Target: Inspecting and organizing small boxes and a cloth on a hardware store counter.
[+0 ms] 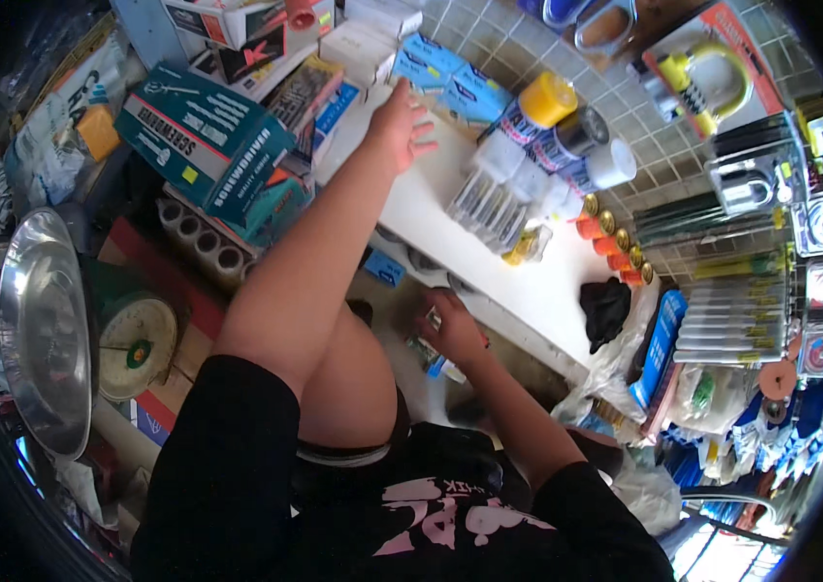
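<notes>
My left hand (398, 128) reaches far over the white counter (440, 184), its fingers spread and nothing in them. Just beyond it are light blue boxes (452, 80) stacked against the tiled wall. Lower down, in front of the counter's edge, my right hand (452, 332) has its fingers curled round a small item that I cannot make out. A small blue box (384, 267) lies below the counter's edge, left of that hand.
Green screwdriver boxes (208, 145) are piled at the left, near a dial scale (138, 347) with a metal pan (46, 335). Spray cans (547, 100) and small orange-and-yellow containers (611, 244) line the counter's back. Packaged padlocks (712, 82) hang on the wall.
</notes>
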`<state>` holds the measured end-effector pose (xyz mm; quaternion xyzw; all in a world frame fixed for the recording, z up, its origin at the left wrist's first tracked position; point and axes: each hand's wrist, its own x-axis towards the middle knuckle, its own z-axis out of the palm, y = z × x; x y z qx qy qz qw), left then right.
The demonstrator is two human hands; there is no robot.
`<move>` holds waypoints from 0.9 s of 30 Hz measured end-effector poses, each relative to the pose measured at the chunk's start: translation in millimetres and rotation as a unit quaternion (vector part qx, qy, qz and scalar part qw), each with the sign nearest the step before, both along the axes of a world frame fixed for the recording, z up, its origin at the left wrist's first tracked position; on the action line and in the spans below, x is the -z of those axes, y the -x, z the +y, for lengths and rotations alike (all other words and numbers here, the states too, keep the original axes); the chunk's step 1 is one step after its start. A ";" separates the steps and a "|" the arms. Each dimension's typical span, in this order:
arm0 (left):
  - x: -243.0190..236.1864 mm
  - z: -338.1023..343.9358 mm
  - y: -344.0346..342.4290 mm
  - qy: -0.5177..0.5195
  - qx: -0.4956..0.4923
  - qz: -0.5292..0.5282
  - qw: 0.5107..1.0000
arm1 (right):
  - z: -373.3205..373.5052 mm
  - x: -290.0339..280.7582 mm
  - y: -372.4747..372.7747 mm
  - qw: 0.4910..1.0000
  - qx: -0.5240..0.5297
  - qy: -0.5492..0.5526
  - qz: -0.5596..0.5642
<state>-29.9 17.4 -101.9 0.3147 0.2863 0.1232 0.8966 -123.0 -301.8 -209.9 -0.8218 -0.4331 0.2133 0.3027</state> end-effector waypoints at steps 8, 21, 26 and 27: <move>-18.8 -13.5 13.8 -0.139 0.065 0.021 0.988 | 36.3 82.4 5.5 0.994 0.026 0.102 -0.014; -24.9 -17.5 1.3 -0.329 0.184 0.001 0.926 | 78.8 151.8 -24.1 0.920 -0.126 0.363 -0.073; -12.3 -12.2 1.8 -0.487 0.197 0.032 0.850 | 66.6 167.2 -16.1 0.953 -0.119 0.252 -0.118; -14.0 -10.8 5.2 -0.488 0.196 0.031 0.850 | 61.5 158.1 -9.5 0.953 -0.118 0.251 -0.120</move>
